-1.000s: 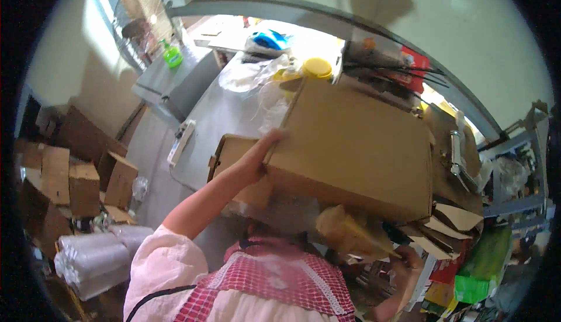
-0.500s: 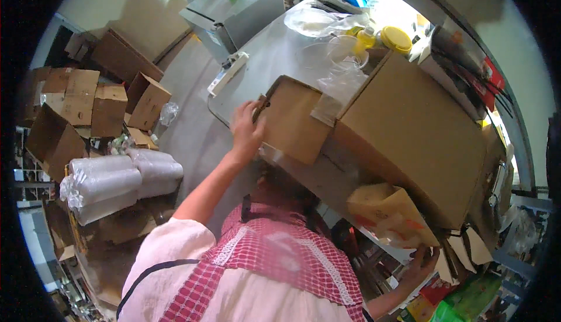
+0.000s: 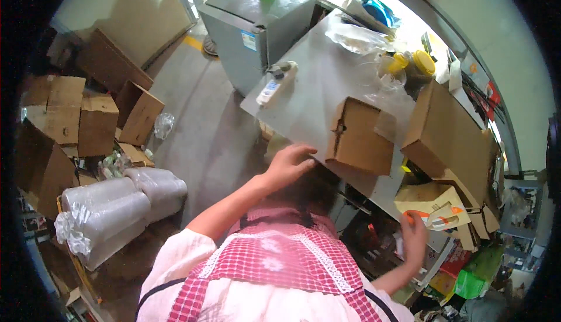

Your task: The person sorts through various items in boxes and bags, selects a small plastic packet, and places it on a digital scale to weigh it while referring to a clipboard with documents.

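My left hand, empty, loosely open, left of the small carton; my right hand, paper bag in grasp, to its right.

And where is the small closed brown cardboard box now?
In the head view, right of centre, the small box lies on the grey table, between the left hand and the large brown cardboard box.

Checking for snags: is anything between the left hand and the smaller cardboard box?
Nothing visible. Only an open gap separates the left hand from the smaller cardboard box, with the edge of the grey table showing there.
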Demonstrator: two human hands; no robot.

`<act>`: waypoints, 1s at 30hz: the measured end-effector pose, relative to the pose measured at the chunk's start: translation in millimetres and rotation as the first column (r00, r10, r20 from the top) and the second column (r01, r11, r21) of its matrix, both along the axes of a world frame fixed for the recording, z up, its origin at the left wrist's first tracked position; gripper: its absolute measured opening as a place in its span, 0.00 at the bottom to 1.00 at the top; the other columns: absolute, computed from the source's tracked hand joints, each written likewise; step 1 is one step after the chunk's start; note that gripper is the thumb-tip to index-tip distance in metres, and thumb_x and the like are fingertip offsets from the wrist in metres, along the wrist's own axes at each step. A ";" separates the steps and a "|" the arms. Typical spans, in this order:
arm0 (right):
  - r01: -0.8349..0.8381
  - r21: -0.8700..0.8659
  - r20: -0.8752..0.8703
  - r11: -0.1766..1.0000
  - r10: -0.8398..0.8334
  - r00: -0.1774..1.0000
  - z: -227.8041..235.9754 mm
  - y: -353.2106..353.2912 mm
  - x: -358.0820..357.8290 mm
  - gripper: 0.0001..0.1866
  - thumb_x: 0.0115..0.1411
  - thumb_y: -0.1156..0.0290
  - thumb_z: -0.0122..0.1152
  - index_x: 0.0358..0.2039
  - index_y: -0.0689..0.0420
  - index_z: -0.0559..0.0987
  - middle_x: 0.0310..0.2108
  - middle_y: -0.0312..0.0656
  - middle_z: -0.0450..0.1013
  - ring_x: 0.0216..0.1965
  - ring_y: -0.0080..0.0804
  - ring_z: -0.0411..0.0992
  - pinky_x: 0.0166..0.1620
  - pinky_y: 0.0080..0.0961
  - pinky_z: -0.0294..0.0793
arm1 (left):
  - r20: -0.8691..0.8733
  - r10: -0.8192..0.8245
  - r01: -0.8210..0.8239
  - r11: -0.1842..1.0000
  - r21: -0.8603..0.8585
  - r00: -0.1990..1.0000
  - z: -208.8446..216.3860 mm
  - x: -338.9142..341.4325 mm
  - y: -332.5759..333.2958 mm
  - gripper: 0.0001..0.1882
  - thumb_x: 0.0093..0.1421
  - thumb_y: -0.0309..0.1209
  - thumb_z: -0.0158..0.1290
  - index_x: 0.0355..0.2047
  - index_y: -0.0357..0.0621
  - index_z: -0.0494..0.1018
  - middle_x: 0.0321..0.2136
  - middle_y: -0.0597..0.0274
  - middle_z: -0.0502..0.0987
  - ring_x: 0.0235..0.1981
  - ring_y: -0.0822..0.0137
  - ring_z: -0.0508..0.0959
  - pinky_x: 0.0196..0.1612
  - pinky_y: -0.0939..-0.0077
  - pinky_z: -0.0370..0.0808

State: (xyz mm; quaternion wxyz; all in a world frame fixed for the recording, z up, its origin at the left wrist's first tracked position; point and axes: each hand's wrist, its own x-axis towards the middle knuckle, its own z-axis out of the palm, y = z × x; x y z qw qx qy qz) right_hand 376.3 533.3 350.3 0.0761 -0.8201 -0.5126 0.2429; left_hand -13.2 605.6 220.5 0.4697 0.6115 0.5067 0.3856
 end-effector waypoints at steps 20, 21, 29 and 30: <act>-0.715 0.148 -0.987 0.683 0.145 -0.065 -80.4 206.7 -632.9 0.24 0.60 0.74 0.62 0.57 0.64 0.70 0.46 0.41 0.74 0.47 0.26 0.72 0.51 0.24 0.72 | 0.482 0.710 -0.532 0.704 -0.471 0.514 51.5 -373.9 -24.0 0.18 0.59 0.28 0.59 0.48 0.35 0.71 0.38 0.57 0.81 0.34 0.68 0.82 0.38 0.72 0.80; -0.717 0.173 -0.983 0.675 0.169 -0.077 -81.3 220.2 -655.8 0.25 0.60 0.74 0.62 0.57 0.64 0.69 0.45 0.40 0.74 0.47 0.25 0.71 0.51 0.23 0.72 | 0.472 0.705 -0.521 0.709 -0.475 0.529 54.0 -396.5 -10.8 0.19 0.59 0.27 0.60 0.48 0.34 0.71 0.38 0.57 0.81 0.35 0.68 0.82 0.38 0.72 0.80; -0.738 0.128 -0.988 0.662 0.149 -0.037 -49.6 331.3 -826.7 0.26 0.56 0.76 0.65 0.55 0.63 0.70 0.42 0.38 0.72 0.44 0.23 0.72 0.47 0.21 0.71 | 0.488 0.637 -0.475 0.770 -0.426 0.596 93.5 -559.1 96.3 0.25 0.56 0.21 0.59 0.54 0.36 0.67 0.44 0.59 0.78 0.43 0.67 0.80 0.46 0.71 0.79; -0.760 0.123 -0.989 0.638 0.146 -0.038 -42.2 345.7 -849.0 0.26 0.55 0.77 0.65 0.55 0.63 0.71 0.42 0.38 0.72 0.44 0.23 0.72 0.47 0.21 0.71 | 0.521 0.641 -0.471 0.768 -0.435 0.564 98.9 -579.1 106.1 0.26 0.56 0.20 0.59 0.55 0.36 0.66 0.44 0.59 0.78 0.43 0.67 0.80 0.46 0.71 0.79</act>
